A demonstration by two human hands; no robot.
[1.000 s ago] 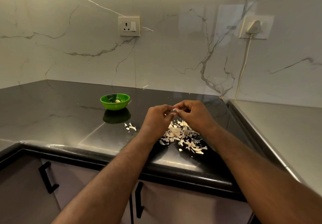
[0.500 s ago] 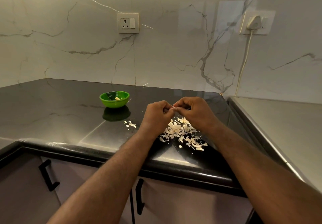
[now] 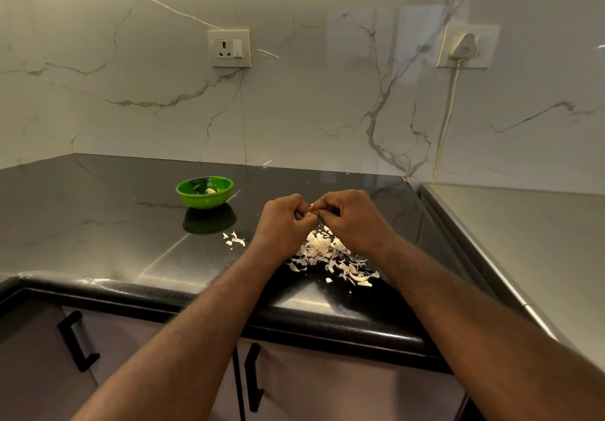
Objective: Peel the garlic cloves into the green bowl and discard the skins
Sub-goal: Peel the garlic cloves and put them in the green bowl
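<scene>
My left hand [image 3: 284, 224] and my right hand [image 3: 352, 219] meet fingertip to fingertip above the black counter, both pinching a small garlic clove [image 3: 312, 207] that their fingers almost wholly hide. Under and just in front of the hands lies a pile of pale garlic skins [image 3: 330, 255]. The green bowl [image 3: 204, 192] stands to the left and further back, with a peeled clove [image 3: 210, 191] inside it.
A few loose skin bits [image 3: 235, 240] lie between the bowl and the pile. The black counter [image 3: 98, 224] ends in a front edge above cabinet doors with black handles [image 3: 77, 340]. A steel surface [image 3: 523, 240] adjoins on the right. Wall sockets [image 3: 230, 48] and a plugged white cable [image 3: 447, 119] are behind.
Both hands stay together over the skin pile, fingers working at the clove with only slight shifts. The view tilted a little. The bowl and skins have not moved.
</scene>
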